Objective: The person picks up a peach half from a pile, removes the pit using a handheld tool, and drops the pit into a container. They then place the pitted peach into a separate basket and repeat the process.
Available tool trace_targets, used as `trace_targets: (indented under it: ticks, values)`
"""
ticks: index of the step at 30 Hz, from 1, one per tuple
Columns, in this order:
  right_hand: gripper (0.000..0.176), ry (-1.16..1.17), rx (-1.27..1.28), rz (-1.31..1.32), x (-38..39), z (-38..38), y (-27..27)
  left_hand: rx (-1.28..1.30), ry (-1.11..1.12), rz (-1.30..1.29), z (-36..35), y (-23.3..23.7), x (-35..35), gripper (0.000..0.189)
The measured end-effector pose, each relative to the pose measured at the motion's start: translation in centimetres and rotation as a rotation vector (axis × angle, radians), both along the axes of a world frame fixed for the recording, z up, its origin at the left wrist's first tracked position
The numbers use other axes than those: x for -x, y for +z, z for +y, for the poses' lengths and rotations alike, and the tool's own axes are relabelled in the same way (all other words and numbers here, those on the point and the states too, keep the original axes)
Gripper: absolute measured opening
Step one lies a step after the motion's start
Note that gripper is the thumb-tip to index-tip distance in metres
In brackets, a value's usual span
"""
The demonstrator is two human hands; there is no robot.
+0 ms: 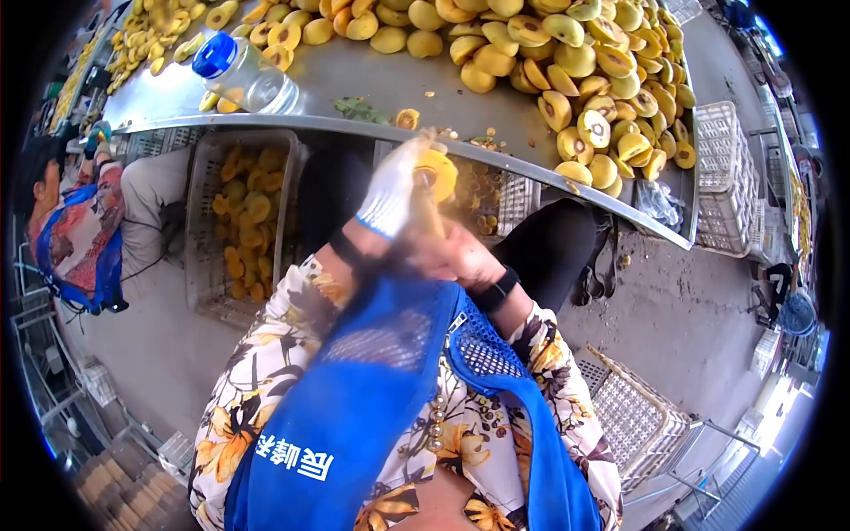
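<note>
My left hand [391, 184], in a white knit glove, is closed on a yellow peach half [437, 173] just off the near edge of the metal table [345, 75]. Close below it, my bare right hand [458, 255] has its fingers curled in, with a dark watch on the wrist. Motion blur hides what the right fingers hold, though a pale, narrow shape sticks up from them towards the peach. A big heap of halved peaches [575, 62], some showing reddish hollows, lies on the table beyond my hands.
A clear bottle with a blue cap [257, 81] stands on the table at left. Below the edge is a crate of peach halves [197, 239]. Other crates [722, 177] stack at right, and a basket [633, 416] sits beside me. A person [84, 212] sits at left.
</note>
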State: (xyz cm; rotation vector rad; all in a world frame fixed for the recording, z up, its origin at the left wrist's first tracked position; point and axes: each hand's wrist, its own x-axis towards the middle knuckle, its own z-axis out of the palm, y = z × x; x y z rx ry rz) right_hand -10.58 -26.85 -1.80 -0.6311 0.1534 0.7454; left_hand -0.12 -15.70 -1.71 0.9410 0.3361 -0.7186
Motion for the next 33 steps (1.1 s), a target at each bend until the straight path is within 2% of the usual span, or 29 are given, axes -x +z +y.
trace_targets:
  ticks: [1, 2, 4, 5, 6, 8, 9, 10, 11, 12, 13, 14, 15, 16, 17, 18, 19, 20, 21, 22, 24, 26, 27, 30, 31, 32, 33]
  values:
    - [0.013, -0.001, -0.120, 0.011, -0.2, 0.3, -0.6, -0.046, 0.027, 0.043, 0.0, 1.4, 0.2, 0.040]
    - [0.013, 0.002, -0.085, -0.046, -0.3, 0.7, -0.8, -0.094, 0.058, 0.087, 0.4, 2.2, 0.3, 0.041]
    - [0.013, 0.006, -0.017, -0.162, -0.7, 1.3, -0.5, 0.113, 0.036, 0.163, 2.4, 0.8, -1.2, 0.041]
    - [0.014, 0.030, -0.029, -0.233, -0.8, 1.1, 0.4, 0.093, 0.171, 0.163, 3.7, 0.8, -1.7, 0.041]
    - [0.011, 0.013, 0.060, -0.232, -0.8, 1.0, 0.6, 0.076, 0.307, 0.161, 5.1, 1.0, -2.3, 0.040]
    - [0.011, 0.002, 0.586, -0.354, -0.7, 0.9, 0.4, 0.038, 0.231, -0.051, 11.3, 1.3, -3.6, 0.043]
    - [0.015, -0.231, 1.007, -0.857, 0.0, 1.9, -5.0, -0.550, 0.247, -0.293, 13.1, 1.3, -4.0, 0.042]
    - [0.020, -0.007, 1.211, -0.971, 0.1, 0.7, -6.0, -1.124, 0.259, -0.548, 14.2, 1.4, -4.5, 0.041]
    - [0.018, -0.033, 1.504, -1.052, 1.0, 0.5, -6.7, -1.538, 0.090, -0.884, 15.4, 2.4, -4.9, 0.037]
    - [0.017, 0.056, 1.697, -1.065, 1.8, 0.4, -9.0, -1.938, -0.070, -1.232, 15.7, 3.4, -5.3, 0.033]
    - [0.016, 0.071, 1.723, -1.014, 1.6, 0.1, -8.1, -1.833, -0.027, -1.201, 14.8, 4.0, -5.9, 0.028]
    - [0.015, -0.034, 1.701, -1.025, 1.1, 0.1, -8.8, -1.730, 0.010, -1.165, 13.6, 4.5, -6.7, 0.024]
    - [0.014, -0.042, 1.691, -1.030, 0.4, 0.3, -9.9, -1.658, 0.055, -1.367, 11.1, 5.1, -7.0, 0.020]
    - [0.014, -0.061, 1.630, -0.923, 0.1, 0.2, -8.9, -1.567, 0.028, -1.581, 8.4, 4.9, -7.8, 0.019]
    - [0.015, -0.147, 1.584, -0.975, 0.3, -0.4, -5.0, -1.395, -0.092, -1.698, 5.1, 6.0, -8.3, 0.025]
    - [0.012, -0.118, 1.513, -0.937, 0.3, -0.8, -3.5, -1.233, -0.219, -1.805, 1.4, 7.8, -7.7, 0.023]
    - [0.011, -0.054, 1.523, -0.858, 0.1, -0.8, -4.0, -1.217, -0.293, -1.986, -2.1, 7.6, -7.9, 0.020]
    - [0.011, 0.011, 1.526, -0.771, 0.2, -0.6, -4.8, -1.229, -0.470, -2.127, -5.4, 8.5, -7.6, 0.019]
    - [0.012, -0.081, 1.448, -0.804, 0.8, -0.8, -5.2, -1.214, -0.510, -2.167, -8.7, 7.9, -7.6, 0.018]
    - [0.013, -0.166, 1.363, -0.832, 1.4, -1.1, -5.7, -1.200, -0.558, -2.200, -12.0, 6.4, -7.9, 0.019]
    - [0.015, -0.166, 1.411, -0.910, 2.0, -1.6, -6.3, -1.389, -0.831, -2.236, -16.9, 4.3, -7.9, 0.021]
    - [0.016, -0.148, 1.473, -0.941, 2.7, -2.5, -5.9, -1.562, -0.977, -2.212, -20.1, 1.3, -7.9, 0.023]
    - [0.017, -0.190, 1.459, -0.938, 3.2, -2.9, -5.8, -1.600, -0.913, -2.195, -21.0, 0.8, -7.7, 0.022]
    - [0.013, -0.201, 1.503, -0.844, 4.4, -3.9, -4.2, -1.758, -0.906, -2.175, -22.0, -0.2, -8.0, 0.020]
    - [0.013, -0.147, 1.516, -0.873, 4.6, -4.3, -3.0, -1.557, -0.916, -1.988, -21.4, 1.0, -8.4, 0.020]
    - [0.013, -0.137, 1.517, -0.834, 4.8, -4.4, -3.0, -1.453, -0.924, -2.009, -20.5, 2.1, -8.6, 0.021]
    - [0.014, -0.126, 1.517, -0.799, 4.8, -4.5, -3.3, -1.461, -0.941, -2.015, -20.1, 2.3, -8.4, 0.021]
